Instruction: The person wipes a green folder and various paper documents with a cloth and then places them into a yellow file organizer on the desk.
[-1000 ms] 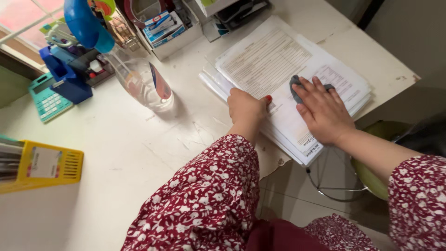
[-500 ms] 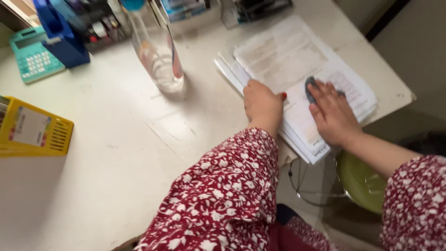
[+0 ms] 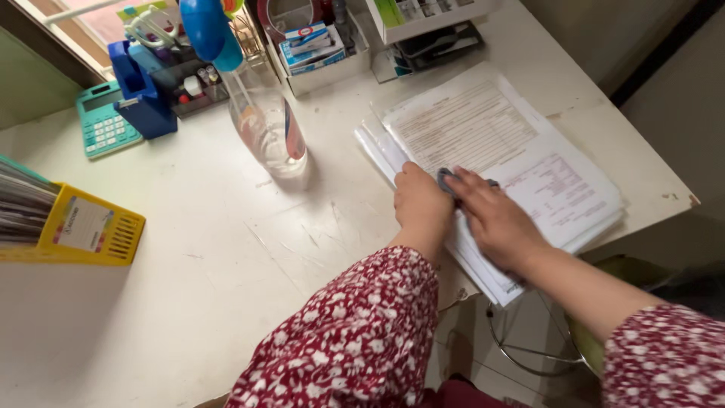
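A thick stack of printed papers [image 3: 529, 151] lies at the right end of a white desk [image 3: 189, 249]. My left hand [image 3: 420, 202] is curled into a fist and rests on the stack's near left edge. My right hand [image 3: 495, 219] lies flat on the papers just beside it, pressing a small grey cloth [image 3: 445, 180] that shows past the fingertips. Both arms wear dark red sleeves with white flowers.
A clear spray bottle [image 3: 268, 125] with a blue head stands left of the papers. Behind it sit a blue tape dispenser [image 3: 140, 94], a teal calculator [image 3: 106, 125] and white organiser trays [image 3: 325, 53]. A yellow file holder [image 3: 83, 227] stands at the left. A green stool [image 3: 585, 347] is below the desk edge.
My right hand has slid left across the papers with the grey cloth, ending close to my left hand. The left hand stays on the stack's edge. The camera view shifted.
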